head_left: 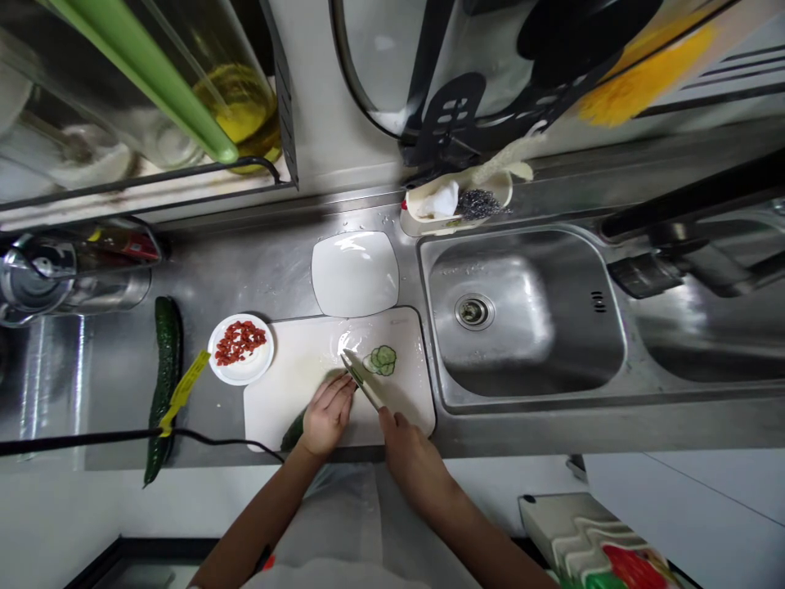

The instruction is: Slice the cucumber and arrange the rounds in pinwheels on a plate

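On the white cutting board (405,409) my left hand (328,413) presses down with bent fingers on a dark green cucumber (294,429), whose end sticks out beside the wrist; the rest is hidden under the hand. My right hand (408,450) is closed round the handle of a knife (366,387). The blade points up and left, close to the left fingertips. Several thin cucumber slices (383,360) lie overlapped to the right of the blade. Wet spots shine on the board near the knife tip.
A white square plate (356,274) sits behind the board. A small white dish (236,375) of chopped red pieces (241,342) overlaps its left corner. Further left lie a whole cucumber (164,368) and a black cable (208,442) with a yellow tag. A sink (521,319) is right.
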A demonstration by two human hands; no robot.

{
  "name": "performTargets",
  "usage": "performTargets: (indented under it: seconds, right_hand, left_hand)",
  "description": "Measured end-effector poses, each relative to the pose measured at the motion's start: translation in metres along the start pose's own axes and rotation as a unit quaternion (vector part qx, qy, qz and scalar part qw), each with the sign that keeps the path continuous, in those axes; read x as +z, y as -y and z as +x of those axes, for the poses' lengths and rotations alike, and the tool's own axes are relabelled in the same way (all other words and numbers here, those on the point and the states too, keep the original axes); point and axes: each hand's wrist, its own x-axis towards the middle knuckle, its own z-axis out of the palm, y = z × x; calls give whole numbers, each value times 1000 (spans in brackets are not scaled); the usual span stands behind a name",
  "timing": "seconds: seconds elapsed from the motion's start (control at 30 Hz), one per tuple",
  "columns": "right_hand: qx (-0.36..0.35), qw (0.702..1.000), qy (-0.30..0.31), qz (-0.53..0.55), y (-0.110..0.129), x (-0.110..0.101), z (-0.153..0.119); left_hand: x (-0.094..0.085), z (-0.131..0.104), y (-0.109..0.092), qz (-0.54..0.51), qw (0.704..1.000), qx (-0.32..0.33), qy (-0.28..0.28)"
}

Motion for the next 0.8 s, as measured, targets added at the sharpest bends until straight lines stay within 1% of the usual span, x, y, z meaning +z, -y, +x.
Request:
performTargets:
  seconds: [0.33,0.5,0.67,0.8]
  right_hand:
    - [-3,1000,1,-9,5,0,15]
    - [2,1000,9,8,8,0,22]
    - [11,1000,6,10,9,4,24]
    - [17,1000,-1,10,5,4,22]
  left_hand:
    - [0,-1,0,3,1000,-2,3]
    - [1,-2,1,4,1000,-1,2]
    - [1,-3,1,11,1000,4,0]
    - [1,-2,0,7,1000,3,1]
